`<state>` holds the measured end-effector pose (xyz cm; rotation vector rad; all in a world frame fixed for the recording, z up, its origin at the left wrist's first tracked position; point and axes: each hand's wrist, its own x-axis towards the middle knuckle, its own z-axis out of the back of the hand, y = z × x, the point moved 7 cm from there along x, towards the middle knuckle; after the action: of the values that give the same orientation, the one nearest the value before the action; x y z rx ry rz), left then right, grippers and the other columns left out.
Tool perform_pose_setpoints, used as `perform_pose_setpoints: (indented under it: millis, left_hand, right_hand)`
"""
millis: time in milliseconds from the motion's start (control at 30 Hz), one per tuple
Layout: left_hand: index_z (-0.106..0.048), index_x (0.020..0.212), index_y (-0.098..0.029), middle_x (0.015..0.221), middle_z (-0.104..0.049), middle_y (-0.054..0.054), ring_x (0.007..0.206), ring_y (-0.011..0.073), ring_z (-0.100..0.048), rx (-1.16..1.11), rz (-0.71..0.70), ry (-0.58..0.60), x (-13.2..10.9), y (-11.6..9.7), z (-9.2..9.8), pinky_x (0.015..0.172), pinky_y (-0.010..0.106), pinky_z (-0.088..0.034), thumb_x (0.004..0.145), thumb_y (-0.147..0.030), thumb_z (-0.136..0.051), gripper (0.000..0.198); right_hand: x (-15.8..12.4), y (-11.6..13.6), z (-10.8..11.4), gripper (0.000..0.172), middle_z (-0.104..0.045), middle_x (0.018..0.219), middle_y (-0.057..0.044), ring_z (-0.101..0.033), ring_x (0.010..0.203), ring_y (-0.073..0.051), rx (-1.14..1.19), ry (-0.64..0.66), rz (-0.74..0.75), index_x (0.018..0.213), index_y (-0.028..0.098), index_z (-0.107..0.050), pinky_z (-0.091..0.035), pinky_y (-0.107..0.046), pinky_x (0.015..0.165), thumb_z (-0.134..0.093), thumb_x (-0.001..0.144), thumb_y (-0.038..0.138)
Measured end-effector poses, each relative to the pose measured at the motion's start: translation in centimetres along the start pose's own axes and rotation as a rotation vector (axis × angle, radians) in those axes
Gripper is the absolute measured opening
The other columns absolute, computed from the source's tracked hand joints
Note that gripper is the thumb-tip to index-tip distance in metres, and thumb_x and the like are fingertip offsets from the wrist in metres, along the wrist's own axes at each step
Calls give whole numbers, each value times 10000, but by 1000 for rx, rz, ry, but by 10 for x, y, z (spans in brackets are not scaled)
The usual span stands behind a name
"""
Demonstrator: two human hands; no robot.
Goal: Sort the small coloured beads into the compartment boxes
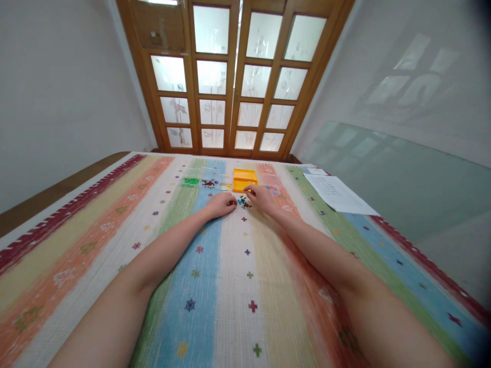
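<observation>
My left hand (222,204) rests on the cloth with its fingers curled together, just left of a small pile of mixed beads or tiny pieces (243,202) in blue, black and brown. Whatever it may hold is too small to make out. On the pile's other side my right hand (261,197) has its thumb and fingers pinched close to the front edge of an open orange box (245,174). Anything in that pinch is also too small to tell. Left of the box stand clear containers with green pieces (191,181), dark red pieces (209,183) and yellow pieces (226,187).
A clear container (273,190) with faint coloured pieces lies right of my right hand. Printed paper sheets (337,194) lie at the table's right side. The striped tablecloth (233,286) covers the table. Beyond are wooden glass-paned doors (232,102), with a glass panel (399,179) on the right.
</observation>
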<state>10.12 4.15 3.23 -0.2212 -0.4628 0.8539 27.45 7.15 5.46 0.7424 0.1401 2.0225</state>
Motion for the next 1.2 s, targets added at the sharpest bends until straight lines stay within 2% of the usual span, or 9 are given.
perform_pose_setpoints:
  millis: [200,433,567,700,800,900,967,1133,1200]
  left_hand:
    - [-777,959,-207,987,-733,61,917,200,-661,33,-32,2,2,-3,-5,839,296,-487,936,-249,-608,176]
    - [-764,946,-200,935,-749,52,838,191,-647,2,27,-47,8,6,-4,766,287,-456,927,-256,-606,169]
    - [-770,960,-189,909,-762,60,807,195,-650,29,148,-125,29,22,12,749,291,-445,951,-285,-585,208]
    - [-784,1075,-195,950,-776,78,840,213,-673,97,248,-146,62,33,25,777,294,-463,963,-299,-587,249]
    - [-785,1143,-211,1039,-787,96,934,237,-695,176,290,-123,80,33,25,823,302,-485,977,-308,-578,283]
    - [-779,1184,-230,1122,-788,101,1021,249,-700,243,318,-109,87,31,21,853,301,-497,988,-320,-564,304]
    - [-780,1182,-232,1135,-788,102,1032,250,-701,274,302,-91,87,28,16,856,302,-500,986,-308,-558,306]
    - [-798,1139,-240,1085,-792,87,1000,245,-705,289,87,61,79,10,-1,862,303,-496,958,-303,-589,284]
    - [-802,1126,-244,1067,-794,83,991,241,-707,294,49,104,75,8,-6,853,299,-492,951,-317,-596,280]
  right_hand:
    - [-37,-28,7,204,-790,962,-68,-686,834,-208,-1,18,-63,1095,202,-781,-465,-291,774,-617,976,216]
    - [-43,-21,2,198,-796,1022,-75,-703,915,-221,-4,52,-76,1079,208,-786,-494,-303,833,-619,972,213]
    - [-44,-14,6,200,-798,1052,-69,-712,947,-216,-8,77,-86,1073,216,-784,-500,-297,861,-605,985,203]
    - [-46,-11,9,210,-797,1074,-74,-714,961,-216,-8,76,-97,1082,210,-782,-504,-302,875,-597,984,197]
    - [-47,-13,7,218,-795,1084,-76,-712,971,-218,-15,79,-96,1081,207,-781,-503,-306,880,-592,976,184]
    - [-47,-15,5,222,-793,1078,-70,-706,970,-215,-19,83,-76,1077,212,-782,-500,-303,881,-587,977,184]
    - [-47,-14,5,218,-792,1078,-69,-701,972,-213,-18,83,-54,1073,214,-783,-498,-301,883,-587,980,190]
    - [-48,-11,4,229,-791,1095,-71,-697,989,-217,-17,84,-26,1085,215,-783,-491,-302,892,-580,985,185]
    - [-48,-10,5,227,-791,1083,-73,-698,973,-218,-19,82,-28,1076,212,-783,-489,-301,877,-578,985,181]
